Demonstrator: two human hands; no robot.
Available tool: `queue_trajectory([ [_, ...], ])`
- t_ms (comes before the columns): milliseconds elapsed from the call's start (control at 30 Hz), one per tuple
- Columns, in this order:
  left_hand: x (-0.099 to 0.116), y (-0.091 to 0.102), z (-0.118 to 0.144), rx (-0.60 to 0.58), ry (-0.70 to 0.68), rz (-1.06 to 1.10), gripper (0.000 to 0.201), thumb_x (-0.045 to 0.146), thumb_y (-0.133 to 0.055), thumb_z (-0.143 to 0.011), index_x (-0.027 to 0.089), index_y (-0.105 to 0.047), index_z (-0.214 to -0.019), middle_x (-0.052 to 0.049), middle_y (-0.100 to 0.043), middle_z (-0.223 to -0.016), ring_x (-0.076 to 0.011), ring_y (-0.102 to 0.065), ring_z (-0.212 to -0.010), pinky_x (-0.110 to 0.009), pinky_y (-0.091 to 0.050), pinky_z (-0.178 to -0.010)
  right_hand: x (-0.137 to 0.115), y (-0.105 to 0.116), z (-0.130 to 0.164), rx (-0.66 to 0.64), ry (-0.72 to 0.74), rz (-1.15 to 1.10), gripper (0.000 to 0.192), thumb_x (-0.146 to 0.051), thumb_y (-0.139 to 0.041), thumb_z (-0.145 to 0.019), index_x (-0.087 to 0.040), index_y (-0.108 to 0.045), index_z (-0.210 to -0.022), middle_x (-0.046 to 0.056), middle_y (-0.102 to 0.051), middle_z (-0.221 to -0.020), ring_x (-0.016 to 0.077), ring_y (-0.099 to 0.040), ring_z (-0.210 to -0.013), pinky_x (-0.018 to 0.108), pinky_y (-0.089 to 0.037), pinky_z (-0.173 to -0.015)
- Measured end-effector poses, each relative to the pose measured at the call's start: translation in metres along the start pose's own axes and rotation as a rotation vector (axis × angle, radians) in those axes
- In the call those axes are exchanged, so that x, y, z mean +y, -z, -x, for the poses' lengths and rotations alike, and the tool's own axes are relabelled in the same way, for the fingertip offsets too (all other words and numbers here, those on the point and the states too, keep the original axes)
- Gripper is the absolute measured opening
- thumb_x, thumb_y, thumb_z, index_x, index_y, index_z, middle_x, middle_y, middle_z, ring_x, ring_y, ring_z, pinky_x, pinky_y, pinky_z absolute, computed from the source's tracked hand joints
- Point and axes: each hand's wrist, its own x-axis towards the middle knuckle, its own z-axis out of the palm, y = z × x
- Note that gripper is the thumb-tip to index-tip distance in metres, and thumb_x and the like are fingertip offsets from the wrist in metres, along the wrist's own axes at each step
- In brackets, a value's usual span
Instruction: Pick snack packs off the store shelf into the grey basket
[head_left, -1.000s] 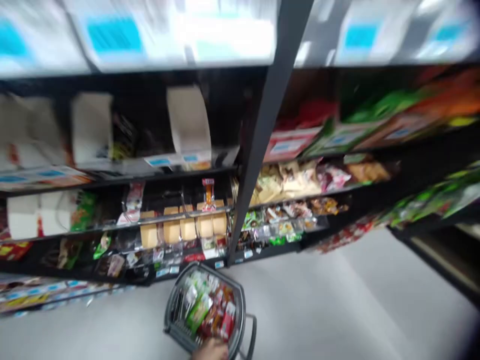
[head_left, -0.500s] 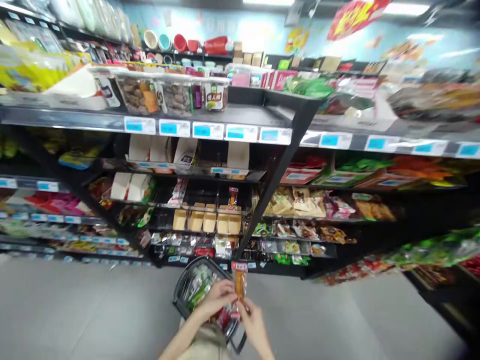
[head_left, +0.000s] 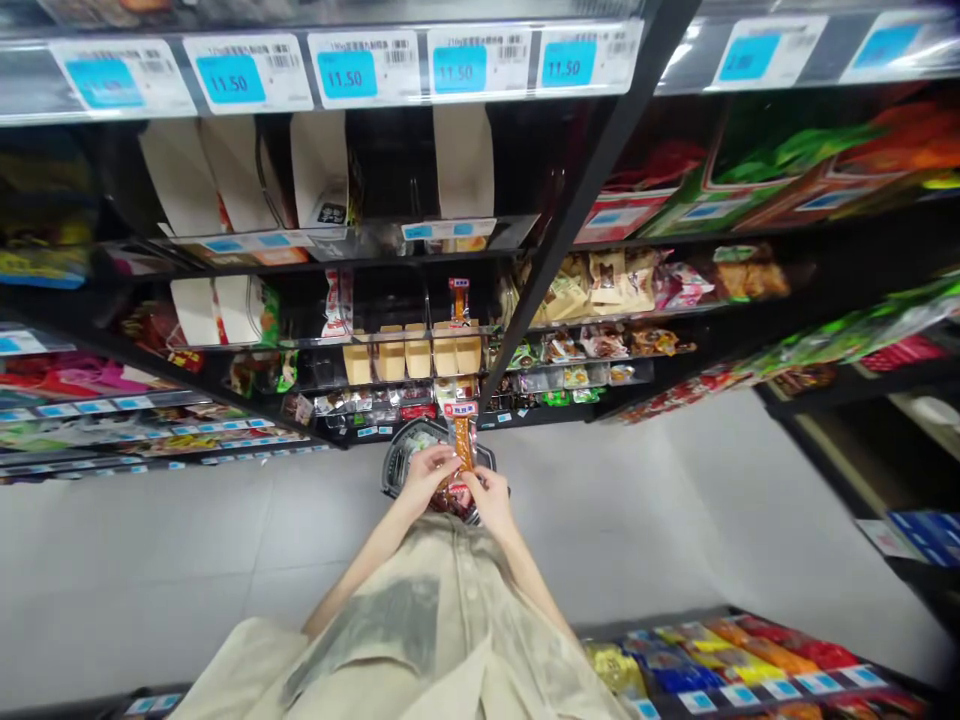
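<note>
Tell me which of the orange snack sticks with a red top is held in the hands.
The lower stick, pinched between the left hand and right hand above the basket; the like one stands on the shelf, untouched.

Both arms reach forward, left hand point(head_left: 429, 470) and right hand point(head_left: 489, 493) pinched together.

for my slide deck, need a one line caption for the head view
Both hands, left hand and right hand, hold a slim orange snack packet above a shopping basket before stocked shelves.
</note>
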Motion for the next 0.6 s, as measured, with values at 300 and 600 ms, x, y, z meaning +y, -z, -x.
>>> queue_trajectory([
  [300, 0.014, -0.003, -0.015, -0.128, -0.043, -0.012, 0.054, 0.043, -0.083, -0.077, 0.02, -0.053, -0.116, -0.006, -0.074, -0.098, -0.0208, -0.07, -0.094, -0.034, -0.051, -0.091, -0.009, -0.004, -0.011, 0.297, 0.169, 0.26, 0.038, -0.052, -0.072, -0.083, -0.016, -0.066, -0.07, 0.001, -0.061, -0.056, 0.0132, -0.053, -0.05, 0.025, -0.043, -0.052],
  [600, 0.044, -0.003, -0.032, -0.345, 0.288, 0.443, 0.053, 0.045, -0.068, -0.08, 0.014, -0.058, -0.123, -0.015, -0.07, -0.126, -0.0306, -0.069, -0.109, -0.044, -0.051, -0.097, -0.03, 0.0, -0.027, 0.208, 1.037, 0.861, 0.024, -0.012, -0.053, -0.096, -0.019, -0.074, -0.087, 0.005, -0.072, -0.08, 0.0162, -0.064, -0.073, 0.028, -0.047, -0.068],
])
